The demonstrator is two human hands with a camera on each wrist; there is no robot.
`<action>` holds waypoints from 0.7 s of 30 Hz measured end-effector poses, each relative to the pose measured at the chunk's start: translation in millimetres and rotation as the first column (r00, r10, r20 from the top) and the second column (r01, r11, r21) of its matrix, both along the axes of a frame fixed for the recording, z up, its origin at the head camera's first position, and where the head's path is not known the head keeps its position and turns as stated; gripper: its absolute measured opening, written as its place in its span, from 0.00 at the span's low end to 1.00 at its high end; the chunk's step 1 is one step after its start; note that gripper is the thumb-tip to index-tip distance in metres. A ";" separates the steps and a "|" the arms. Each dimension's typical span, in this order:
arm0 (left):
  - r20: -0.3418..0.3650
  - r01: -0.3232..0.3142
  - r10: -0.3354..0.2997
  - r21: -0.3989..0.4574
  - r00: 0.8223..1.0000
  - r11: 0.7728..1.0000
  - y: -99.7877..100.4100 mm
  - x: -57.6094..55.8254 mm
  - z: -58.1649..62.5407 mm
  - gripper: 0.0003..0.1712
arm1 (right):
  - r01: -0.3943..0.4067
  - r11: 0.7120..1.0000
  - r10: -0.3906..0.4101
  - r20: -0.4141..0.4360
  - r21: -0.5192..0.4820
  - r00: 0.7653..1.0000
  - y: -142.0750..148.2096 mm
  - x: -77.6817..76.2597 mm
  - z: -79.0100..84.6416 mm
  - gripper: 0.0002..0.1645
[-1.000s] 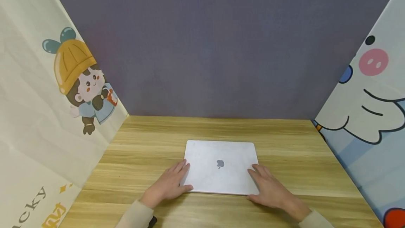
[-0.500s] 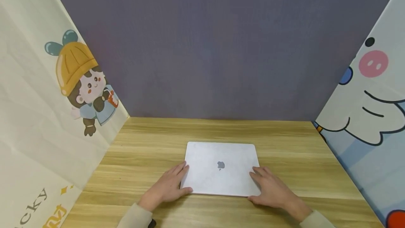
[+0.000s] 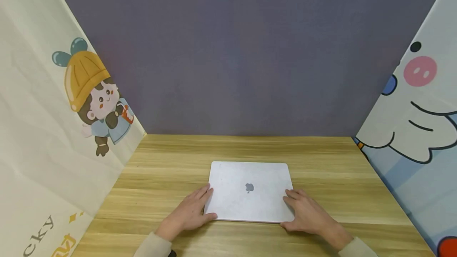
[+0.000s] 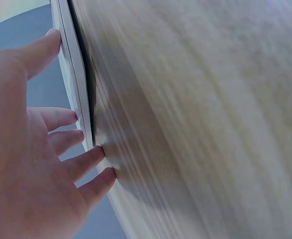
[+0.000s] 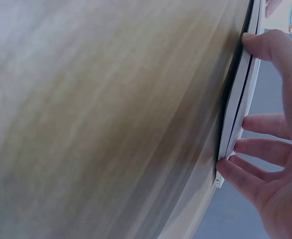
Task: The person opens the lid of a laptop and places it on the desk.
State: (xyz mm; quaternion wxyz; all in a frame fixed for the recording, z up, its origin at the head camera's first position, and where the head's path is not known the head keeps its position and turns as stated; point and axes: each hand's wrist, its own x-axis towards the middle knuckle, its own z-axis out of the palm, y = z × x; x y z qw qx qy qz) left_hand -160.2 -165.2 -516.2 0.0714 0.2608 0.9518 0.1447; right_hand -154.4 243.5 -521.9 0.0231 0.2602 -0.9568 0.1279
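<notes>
A closed silver laptop point(image 3: 246, 201) with a dark apple logo lies flat on the wooden table point(image 3: 171, 154). At its left side, my left hand point(image 3: 189, 213) touches the edge, its thumb at the front left corner and its fingers spread. In the left wrist view, two fingertips of the left hand point(image 4: 41, 149) meet the laptop's side point(image 4: 76, 64) and two reach down to the tabletop. My right hand point(image 3: 308, 215) rests against the opposite side. Its thumb touches the front edge, and two fingertips lie over the lid. The right wrist view shows its fingers extended along the laptop's edge point(image 5: 238, 92).
A dark grey panel point(image 3: 228, 50) rises behind the table. Cartoon-printed sheets flank it, one on the left point(image 3: 28, 130) and one on the right point(image 3: 435, 138). Wooden tabletop surrounds the laptop.
The whole head view has shifted slightly downward. Both hands keep nearly the same place on the laptop, which shows no clear movement on the table.
</notes>
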 end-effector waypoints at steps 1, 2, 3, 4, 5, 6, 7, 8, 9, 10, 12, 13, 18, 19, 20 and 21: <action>-0.001 0.001 -0.001 0.004 1.000 1.000 -0.1 0.4 -0.1 0.50 | -0.002 1.000 0.002 0.003 0.000 1.000 0.1 0.1 0.3 0.50; -0.003 0.002 -0.002 0.005 1.000 1.000 -0.3 0.6 -0.3 0.50 | -0.002 1.000 0.002 0.007 0.001 1.000 0.1 0.2 0.6 0.50; -0.002 0.002 -0.002 0.008 1.000 1.000 -0.5 0.9 -0.4 0.50 | -0.002 1.000 0.002 0.010 0.001 1.000 0.2 0.3 0.8 0.50; -0.001 0.002 -0.002 0.011 1.000 1.000 -0.7 1.0 -0.6 0.50 | -0.002 1.000 0.002 0.014 0.000 1.000 0.2 0.2 0.9 0.50; 0.002 0.001 -0.001 0.014 1.000 1.000 -1.1 1.2 -0.8 0.50 | -0.002 1.000 0.002 0.017 0.000 1.000 0.3 0.1 1.1 0.50; 0.004 0.000 0.000 0.018 1.000 1.000 -1.4 1.4 -0.9 0.51 | -0.002 1.000 0.002 0.019 0.000 1.000 0.3 -0.1 1.3 0.50; 0.007 -0.001 0.001 0.023 1.000 1.000 -1.8 1.5 -0.8 0.51 | -0.001 1.000 0.001 0.022 0.000 1.000 0.4 -0.4 1.5 0.50; 0.009 -0.002 0.002 0.026 1.000 1.000 -2.1 1.4 -0.7 0.51 | 0.000 1.000 0.000 0.024 -0.001 1.000 0.4 -0.8 1.9 0.50; 0.013 -0.003 0.003 0.029 1.000 1.000 -2.3 1.6 -0.5 0.52 | 0.000 1.000 0.000 0.023 0.000 1.000 0.4 -1.3 2.1 0.50; 0.016 -0.003 0.003 0.032 1.000 0.999 -2.8 1.6 -0.5 0.53 | 0.001 1.000 -0.001 0.024 0.001 1.000 0.4 -1.6 2.6 0.49; 0.023 -0.001 0.000 0.038 1.000 0.999 -3.6 1.8 -0.5 0.57 | 0.000 1.000 0.001 0.030 -0.001 1.000 0.3 -1.8 4.7 0.49; 0.025 0.002 -0.003 0.039 1.000 0.999 -4.2 1.8 -0.9 0.58 | -0.002 1.000 0.003 0.028 -0.003 1.000 0.5 -1.9 5.4 0.49; 0.020 0.012 -0.013 0.035 1.000 0.999 -6.3 1.3 -3.7 0.62 | -0.012 1.000 0.012 0.021 -0.012 1.000 0.9 -1.6 9.1 0.50; 0.017 0.012 -0.013 0.036 1.000 0.999 -6.3 1.2 -3.8 0.61 | -0.012 1.000 0.012 0.018 -0.011 1.000 1.0 -1.8 9.0 0.50; 0.013 0.013 -0.013 0.037 1.000 0.999 -6.1 1.3 -3.9 0.61 | -0.009 1.000 0.009 0.020 -0.012 1.000 0.9 -1.9 9.3 0.49; 0.008 0.013 -0.014 0.041 1.000 0.999 -5.8 1.8 -3.7 0.60 | -0.009 1.000 0.009 0.018 -0.010 1.000 1.0 -2.2 9.1 0.49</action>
